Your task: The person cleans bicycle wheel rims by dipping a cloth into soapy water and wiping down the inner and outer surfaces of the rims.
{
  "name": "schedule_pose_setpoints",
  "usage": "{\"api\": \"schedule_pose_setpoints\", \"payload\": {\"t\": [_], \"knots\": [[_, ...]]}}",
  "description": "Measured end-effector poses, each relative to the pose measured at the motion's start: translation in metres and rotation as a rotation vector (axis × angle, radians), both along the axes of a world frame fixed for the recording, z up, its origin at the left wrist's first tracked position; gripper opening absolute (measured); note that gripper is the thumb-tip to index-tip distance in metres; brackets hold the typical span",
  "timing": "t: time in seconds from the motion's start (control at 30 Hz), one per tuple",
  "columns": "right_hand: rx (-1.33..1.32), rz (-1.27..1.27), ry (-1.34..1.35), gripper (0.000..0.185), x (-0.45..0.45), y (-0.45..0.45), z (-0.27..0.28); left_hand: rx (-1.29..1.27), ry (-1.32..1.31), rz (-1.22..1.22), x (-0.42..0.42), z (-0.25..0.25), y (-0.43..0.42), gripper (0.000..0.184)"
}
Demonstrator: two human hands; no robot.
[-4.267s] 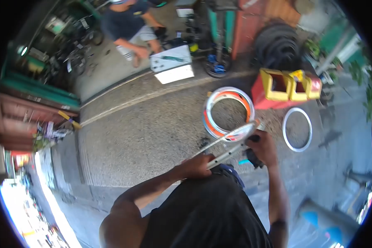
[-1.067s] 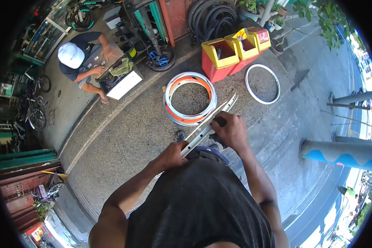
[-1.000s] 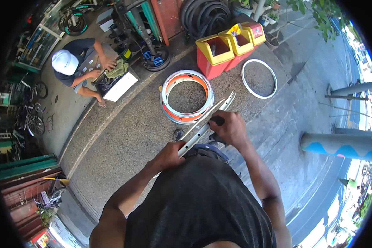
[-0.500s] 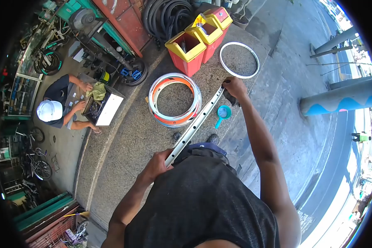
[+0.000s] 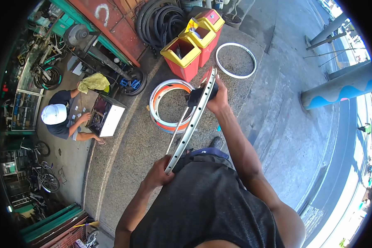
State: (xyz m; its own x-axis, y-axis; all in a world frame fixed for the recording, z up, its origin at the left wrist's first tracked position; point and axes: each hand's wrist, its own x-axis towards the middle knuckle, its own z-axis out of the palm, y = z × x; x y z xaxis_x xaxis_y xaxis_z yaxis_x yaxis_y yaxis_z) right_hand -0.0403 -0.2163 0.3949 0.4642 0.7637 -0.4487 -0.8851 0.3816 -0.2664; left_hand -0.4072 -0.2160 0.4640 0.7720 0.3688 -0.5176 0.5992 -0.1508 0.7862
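Note:
My left hand [image 5: 158, 172] is closed around the near end of a pale, drilled bicycle rim [image 5: 197, 116], which is tilted in front of my body. Higher up the same rim, my right hand [image 5: 219, 97] presses a black cloth [image 5: 193, 98] against it; the cloth shows on both sides, and some fingers are hidden. Beyond the rim lie stacked orange and white rims [image 5: 153, 101] on the pavement. A single white rim [image 5: 254, 62] rests flat further off. Only a sliver of a turquoise dipper [image 5: 219, 128] shows beside my right forearm.
Red bins with yellow tops [image 5: 185, 62] stand ahead, near coiled black tires [image 5: 159, 20]. On the left, a person in a white cap [image 5: 53, 114] sits by an open box [image 5: 111, 118], holding a yellowish cloth [image 5: 92, 82]. A raised curb [image 5: 111, 159] separates us.
The rim has swung upright and turned, showing its far side. My right hand moved left and closer with the black cloth. The dipper is now mostly covered. The other person lifted the yellowish cloth.

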Motion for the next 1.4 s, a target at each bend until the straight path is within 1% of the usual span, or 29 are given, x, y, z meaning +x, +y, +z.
{"api": "schedule_pose_setpoints", "payload": {"t": [0.03, 0.1, 0.13, 0.2, 0.27, 0.3, 0.33, 0.4, 0.43, 0.47, 0.5, 0.53, 0.6, 0.63, 0.67, 0.73, 0.77, 0.8, 0.9, 0.93, 1.0, 1.03, 1.1, 1.13, 1.17, 1.2, 1.3, 1.37, 1.4], "knots": [[0.029, -0.011, -0.008, 0.039, -0.008, 0.002, 0.013, 0.003, -0.002, 0.004, -0.004, -0.009, 0.002, 0.063], [0.045, -0.051, -0.023, 0.04, -0.022, 0.006, 0.017, 0.054, -0.234, -0.066, -0.009, -0.019, 0.006, 0.05], [0.03, -0.083, -0.029, 0.04, -0.031, 0.008, 0.018, 0.057, -0.229, -0.059, -0.012, -0.025, 0.007, 0.05], [0.006, -0.115, -0.058, 0.038, -0.054, 0.007, 0.037, -0.251, -0.302, 0.03, 0.02, -0.003, 0.014, 0.05], [-0.148, -0.15, -0.095, 0.033, -0.071, 0.005, 0.049, -0.299, -0.343, 0.094, 0.054, 0.008, 0.023, 0.058], [-0.245, -0.186, -0.153, 0.04, -0.078, 0.011, 0.052, -0.298, -0.341, 0.105, 0.069, 0.007, 0.029, 0.058], [-0.232, -0.173, -0.2, 0.039, -0.083, 0.009, 0.046, -0.317, -0.344, 0.134, 0.084, 0.006, 0.036, 0.056], [-0.266, -0.234, -0.6, 0.037, -0.076, 0.001, 0.034, -0.342, -0.356, 0.172, 0.098, 0.016, 0.029, 0.054], [-0.327, -0.268, -0.838, 0.035, -0.07, -0.007, 0.04, -0.345, -0.376, 0.209, 0.102, 0.031, 0.025, 0.044], [-0.454, -0.258, -1.167, 0.034, -0.063, -0.025, 0.073, -0.351, -0.388, 0.241, 0.104, 0.039, 0.022, 0.034], [-0.616, -0.103, -1.303, 0.032, -0.053, -0.041, 0.084, -0.237, -0.371, 0.202, 0.102, 0.027, 0.02, 0.035], [-0.699, -0.045, -1.438, 0.028, -0.045, -0.054, 0.101, -0.249, -0.367, 0.204, 0.103, 0.023, 0.016, 0.035], [-0.688, 0.227, -1.499, 0.022, -0.045, -0.083, 0.143, -0.171, -0.403, 0.225, 0.106, 0.018, 0.006, 0.037], [-0.601, 0.304, -1.569, 0.02, -0.051, -0.094, 0.155, -0.128, -0.334, 0.185, 0.106, 0.02, 0.008, 0.048], [-0.511, 0.383, -1.638, 0.019, -0.058, -0.104, 0.162, -0.139, -0.336, 0.176, 0.109, 0.021, 0.007, 0.048], [-0.419, 0.418, -1.825, 0.021, -0.08, -0.115, 0.171, -0.09, -0.368, 0.19, 0.112, 0.021, 0.004, 0.049], [-0.453, 0.458, -1.897, 0.021, -0.088, -0.117, 0.168, 0.01, -0.451, 0.161, 0.115, 0.018, 0.003, 0.05], [-0.463, 0.459, -1.895, 0.021, -0.09, -0.114, 0.168, 0.002, -0.451, 0.155, 0.115, 0.018, 0.001, 0.05], [-0.757, 0.569, -2.026, 0.02, -0.087, -0.106, 0.18, -0.035, -0.358, 0.189, 0.11, 0.021, -0.006, 0.051], [-0.762, 0.565, -2.022, 0.02, -0.08, -0.1, 0.188, 0.013, -0.349, 0.177, 0.107, 0.017, -0.008, 0.051], [-0.89, 0.843, -2.045, 0.02, -0.064, -0.09, 0.202, 0.054, -0.332, 0.158, 0.102, 0.011, -0.01, 0.052], [-0.863, 0.862, -2.041, 0.02, -0.056, -0.085, 0.205, 0.063, -0.343, 0.153, 0.101, 0.009, -0.011, 0.052], [-1.083, 0.813, -2.116, 0.021, -0.043, -0.067, 0.21, 0.07, -0.357, 0.145, 0.101, 0.011, -0.012, 0.053], [-1.238, 0.707, -2.145, 0.022, -0.033, -0.056, 0.209, 0.075, -0.347, 0.128, 0.1, 0.017, -0.013, 0.053], [-1.233, 0.538, -2.187, 0.024, -0.013, -0.048, 0.197, 0.081, -0.337, 0.114, 0.099, 0.021, -0.015, 0.053], [-1.29, 0.537, -2.201, 0.023, 0.007, -0.038, 0.189, 0.08, -0.337, 0.116, 0.096, 0.021, -0.016, 0.053], [-1.184, 0.506, -2.277, 0.02, 0.016, -0.032, 0.191, 0.083, -0.348, 0.113, 0.092, 0.023, -0.015, 0.05], [-1.136, 0.431, -2.323, 0.017, -0.006, -0.039, 0.191, 0.089, -0.342, 0.134, 0.091, 0.023, -0.011, 0.049], [-1.102, 0.481, -2.319, 0.014, -0.018, -0.043, 0.193, 0.094, -0.339, 0.143, 0.09, 0.022, -0.009, 0.048]]}}
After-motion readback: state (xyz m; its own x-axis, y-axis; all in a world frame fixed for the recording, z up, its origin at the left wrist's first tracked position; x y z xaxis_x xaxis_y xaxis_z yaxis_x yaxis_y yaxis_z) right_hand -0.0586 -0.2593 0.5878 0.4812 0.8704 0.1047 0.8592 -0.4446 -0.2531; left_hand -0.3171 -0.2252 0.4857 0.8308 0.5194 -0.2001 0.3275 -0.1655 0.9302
